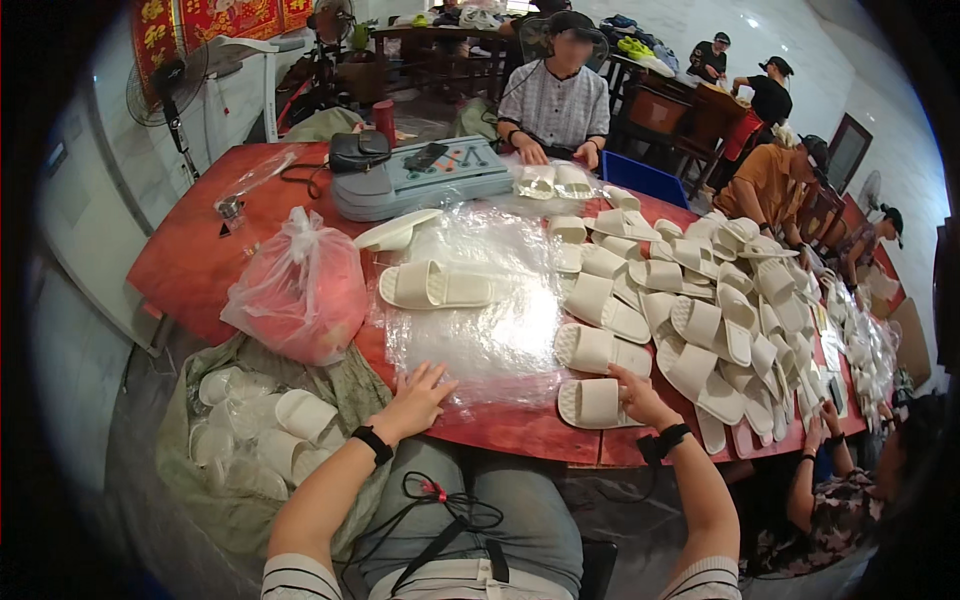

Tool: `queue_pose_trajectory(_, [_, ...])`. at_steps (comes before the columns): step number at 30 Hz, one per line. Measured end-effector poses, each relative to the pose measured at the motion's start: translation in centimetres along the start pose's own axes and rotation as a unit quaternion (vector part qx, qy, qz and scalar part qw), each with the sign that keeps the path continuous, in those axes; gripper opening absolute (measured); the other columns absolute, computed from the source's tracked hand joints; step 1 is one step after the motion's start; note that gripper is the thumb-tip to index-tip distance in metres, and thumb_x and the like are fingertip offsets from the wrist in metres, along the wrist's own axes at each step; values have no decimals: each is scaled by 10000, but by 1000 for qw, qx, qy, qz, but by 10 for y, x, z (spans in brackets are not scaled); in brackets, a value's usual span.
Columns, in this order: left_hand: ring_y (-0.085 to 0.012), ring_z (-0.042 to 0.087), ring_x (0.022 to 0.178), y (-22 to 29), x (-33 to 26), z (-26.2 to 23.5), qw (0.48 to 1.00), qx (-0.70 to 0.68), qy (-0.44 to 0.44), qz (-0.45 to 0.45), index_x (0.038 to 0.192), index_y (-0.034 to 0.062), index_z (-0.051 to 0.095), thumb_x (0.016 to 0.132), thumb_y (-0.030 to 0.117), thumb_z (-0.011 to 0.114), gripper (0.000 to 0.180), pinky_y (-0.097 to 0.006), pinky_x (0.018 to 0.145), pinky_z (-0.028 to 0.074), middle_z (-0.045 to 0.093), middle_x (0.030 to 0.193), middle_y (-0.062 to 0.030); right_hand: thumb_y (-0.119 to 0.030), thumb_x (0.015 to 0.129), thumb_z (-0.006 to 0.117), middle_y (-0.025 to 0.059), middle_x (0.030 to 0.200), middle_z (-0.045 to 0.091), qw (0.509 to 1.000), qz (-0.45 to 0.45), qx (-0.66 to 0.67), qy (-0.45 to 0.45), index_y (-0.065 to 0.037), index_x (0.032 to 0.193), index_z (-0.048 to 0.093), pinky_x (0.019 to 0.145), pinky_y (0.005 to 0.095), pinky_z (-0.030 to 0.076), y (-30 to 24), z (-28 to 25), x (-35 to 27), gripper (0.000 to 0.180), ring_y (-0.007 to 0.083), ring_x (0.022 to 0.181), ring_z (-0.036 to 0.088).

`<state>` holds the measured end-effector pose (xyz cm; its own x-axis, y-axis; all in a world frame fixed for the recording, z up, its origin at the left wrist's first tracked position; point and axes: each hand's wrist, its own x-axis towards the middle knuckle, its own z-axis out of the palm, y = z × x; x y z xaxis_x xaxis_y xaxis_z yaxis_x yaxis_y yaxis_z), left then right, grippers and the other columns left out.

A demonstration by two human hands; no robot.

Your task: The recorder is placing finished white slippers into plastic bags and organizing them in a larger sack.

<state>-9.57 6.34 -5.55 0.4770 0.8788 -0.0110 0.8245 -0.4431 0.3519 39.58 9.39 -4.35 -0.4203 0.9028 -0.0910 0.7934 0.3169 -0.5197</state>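
Note:
My left hand [424, 400] lies with its fingers spread on the near edge of a stack of clear plastic bags [470, 345]. My right hand [645, 398] grips the heel end of a cream slipper [592, 403] at the table's near edge; the fingertips are partly hidden. On the bags rests a single cream slipper [432, 285], its toe end to the left. Another slipper [398, 231] lies tilted at the far left corner of the stack. A big pile of cream slippers [690, 360] spreads to the right of my right hand.
A tied clear bag with pink contents [305, 290] stands left of the stack. Bagged slippers fill an open sack [175, 440] below. A grey case [420, 185] stands beyond. Across the red table [200, 240], a person [555, 105] handles slippers; others work at right.

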Motion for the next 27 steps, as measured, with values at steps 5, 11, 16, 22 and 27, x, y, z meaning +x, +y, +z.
queue_pose_trajectory(5, [-436,195,1470,28,5,-35,999,16,-44,-13,1467,240,443,749,289,822,814,-734,1081,183,281,1578,-188,-13,695,637,115,1343,510,998,-61,-13,33,-60,848,704,1003,525,321,-10,16,-1,174,321,1248,471])
queue_pose_trajectory(11, [-426,248,1457,17,9,-23,999,43,-32,-10,1462,250,442,764,239,802,785,-735,1045,237,307,1579,-148,-1,753,636,127,1252,543,994,-40,5,97,-136,1056,740,1004,497,353,-40,17,-11,348,343,1201,501])
queue_pose_trajectory(16, [-343,492,1278,-4,18,-16,998,40,43,20,1224,138,634,821,154,721,413,-570,1007,370,594,1310,-107,37,784,605,127,1255,578,955,-14,152,256,-12,1073,716,993,343,435,-58,-11,-11,314,288,1167,564])
queue_pose_trajectory(22, [-308,663,904,-2,27,-33,987,-96,129,14,931,17,699,864,113,653,126,-390,789,505,695,931,-168,26,863,575,116,1316,547,906,24,302,296,27,1109,694,991,314,432,-74,-36,-25,274,238,1212,542])
queue_pose_trajectory(27, [-372,658,822,2,33,-40,951,-238,184,-72,883,-8,665,900,110,583,145,-411,729,513,680,849,-196,-3,860,612,68,1314,521,904,26,364,221,23,1104,698,984,297,432,-105,-36,-47,260,188,1194,530])
